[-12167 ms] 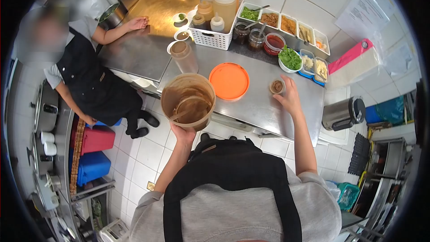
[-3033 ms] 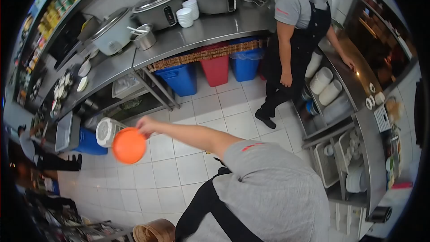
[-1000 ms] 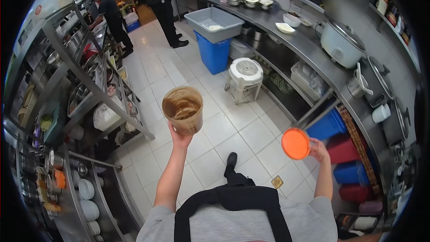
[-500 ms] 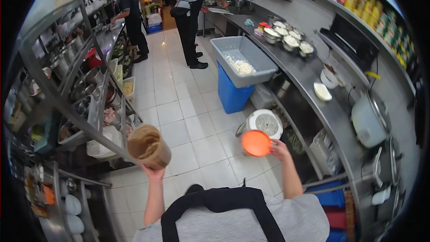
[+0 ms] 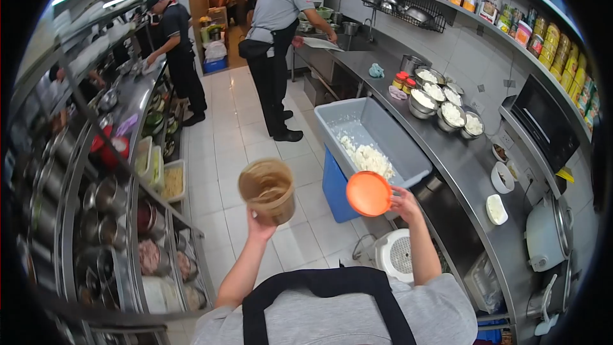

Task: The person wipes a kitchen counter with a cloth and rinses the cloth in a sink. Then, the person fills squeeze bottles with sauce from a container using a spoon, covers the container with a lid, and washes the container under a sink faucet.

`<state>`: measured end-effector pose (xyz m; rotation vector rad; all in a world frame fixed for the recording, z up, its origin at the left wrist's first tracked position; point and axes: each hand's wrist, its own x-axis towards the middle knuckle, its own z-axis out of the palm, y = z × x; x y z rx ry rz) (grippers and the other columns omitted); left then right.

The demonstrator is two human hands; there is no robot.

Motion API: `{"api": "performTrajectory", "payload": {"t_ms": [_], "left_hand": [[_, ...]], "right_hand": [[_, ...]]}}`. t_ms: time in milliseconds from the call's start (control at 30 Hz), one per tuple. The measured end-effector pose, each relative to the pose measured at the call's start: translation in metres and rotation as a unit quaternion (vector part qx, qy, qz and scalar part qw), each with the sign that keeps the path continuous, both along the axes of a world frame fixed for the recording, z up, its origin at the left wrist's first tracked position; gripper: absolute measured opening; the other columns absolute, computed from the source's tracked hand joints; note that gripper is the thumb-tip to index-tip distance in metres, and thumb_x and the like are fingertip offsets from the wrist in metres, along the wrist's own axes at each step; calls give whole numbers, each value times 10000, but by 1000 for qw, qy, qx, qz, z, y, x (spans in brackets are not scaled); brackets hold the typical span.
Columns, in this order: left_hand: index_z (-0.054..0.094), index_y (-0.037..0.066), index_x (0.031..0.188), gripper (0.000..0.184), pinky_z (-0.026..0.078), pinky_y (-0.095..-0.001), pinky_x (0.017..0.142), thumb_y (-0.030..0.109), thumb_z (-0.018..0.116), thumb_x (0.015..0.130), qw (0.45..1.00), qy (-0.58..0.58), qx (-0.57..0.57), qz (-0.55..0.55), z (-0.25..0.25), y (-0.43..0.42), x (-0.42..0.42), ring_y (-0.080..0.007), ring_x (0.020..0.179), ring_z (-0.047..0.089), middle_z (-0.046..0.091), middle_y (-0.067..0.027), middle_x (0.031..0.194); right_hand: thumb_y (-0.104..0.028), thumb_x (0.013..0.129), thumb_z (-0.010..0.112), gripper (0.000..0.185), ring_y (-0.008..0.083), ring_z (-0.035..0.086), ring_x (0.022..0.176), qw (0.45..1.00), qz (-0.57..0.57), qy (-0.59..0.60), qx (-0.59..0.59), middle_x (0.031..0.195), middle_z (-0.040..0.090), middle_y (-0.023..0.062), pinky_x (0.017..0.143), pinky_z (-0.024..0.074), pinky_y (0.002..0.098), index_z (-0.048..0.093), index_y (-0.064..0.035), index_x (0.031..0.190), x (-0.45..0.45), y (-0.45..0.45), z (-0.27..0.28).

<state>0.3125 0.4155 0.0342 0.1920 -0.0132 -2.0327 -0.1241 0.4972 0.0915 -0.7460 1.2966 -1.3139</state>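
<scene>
A translucent tub (image 5: 285, 207) with brown paste smeared inside is gripped from below and behind by my left hand (image 5: 260, 225). Its mouth is uncovered and tilts toward me. My right hand (image 5: 403, 204) pinches the edge of a round orange lid (image 5: 368, 193), held out flat in front of me, apart from the tub. Past the lid is a large grey bin (image 5: 408, 161) with white crumbly food (image 5: 372, 160) in its bottom, resting on a blue bin (image 5: 336, 185).
A steel counter (image 5: 463, 182) on the right carries several metal bowls of white food (image 5: 453, 115), a white bowl (image 5: 502, 179) and a rice cooker (image 5: 543, 236). Below stands a white stool (image 5: 396, 255). Steel racks (image 5: 128, 217) line the left. Two co-workers (image 5: 274, 45) stand farther ahead.
Tub and lid are both held out farther ahead, with the tub also shifted right. My view has tilted up and moved forward, so the grey bin looks nearer.
</scene>
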Motion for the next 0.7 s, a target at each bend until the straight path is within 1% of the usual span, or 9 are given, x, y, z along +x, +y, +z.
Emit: {"api": "performTrajectory", "payload": {"t_ms": [100,200,267,367,467,533,600,667,700], "left_hand": [[447,134,1236,609,320,-418,1010,529,532,780,999,-12,-14,-51,16,-101,-56,-238,1197,410,457,-51,1285],[421,133,1258,657,321,-422,1009,569,523,776,994,-33,-8,-105,37,-194,-118,-244,1203,403,435,-60,1303],[406,129,1271,683,320,-424,1010,587,514,775,990,-42,4,-138,41,-253,-157,-249,1205,400,422,-67,1312],[381,82,1282,750,312,-415,1020,613,501,767,985,-63,-13,-161,34,-338,-218,-266,1207,395,407,-87,1321],[389,82,1276,745,316,-412,1019,609,512,763,982,-56,-17,-181,53,-400,-269,-269,1205,397,420,-85,1310],[396,85,1272,732,318,-415,1017,601,515,766,980,-78,-21,-184,58,-454,-298,-270,1203,399,426,-85,1305],[403,88,1267,719,320,-418,1015,594,518,769,976,-99,-17,-194,60,-502,-326,-271,1200,402,431,-86,1300],[419,93,1258,697,324,-417,1011,583,522,773,970,-126,-44,-205,62,-551,-354,-263,1194,409,439,-88,1293],[425,93,1253,691,324,-415,1009,584,518,775,969,-117,-38,-213,59,-579,-370,-257,1190,413,441,-81,1293]], "right_hand": [[-34,788,576,475,197,614,682,995,-93,-14,-20,881,607,140,581,514,312,398,-11,1227,-22,-15,3],[-58,774,608,446,201,629,693,982,-185,-25,-27,876,618,136,570,520,304,424,24,1171,-41,-28,-11],[-59,769,613,420,202,632,682,979,-202,-29,-22,862,622,133,560,521,306,439,32,1140,-61,-46,-29],[-61,766,611,357,193,633,652,974,-225,-30,-26,837,623,123,540,532,301,476,45,1079,-95,-95,-40],[-50,763,597,304,174,629,638,969,-243,-20,-40,820,620,112,540,544,293,510,49,1037,-126,-177,-25],[-49,758,595,279,161,610,605,970,-235,-15,-53,806,619,108,508,522,284,527,47,1011,-151,-250,-11],[-60,758,601,266,144,579,555,963,-260,14,-66,776,615,93,474,488,279,533,43,993,-173,-322,-6],[-73,760,605,261,129,552,513,957,-279,18,-78,736,607,79,457,463,279,535,35,987,-194,-386,3],[-68,759,607,262,123,550,510,949,-304,35,-70,717,602,72,460,468,272,533,38,986,-204,-412,10]]}}
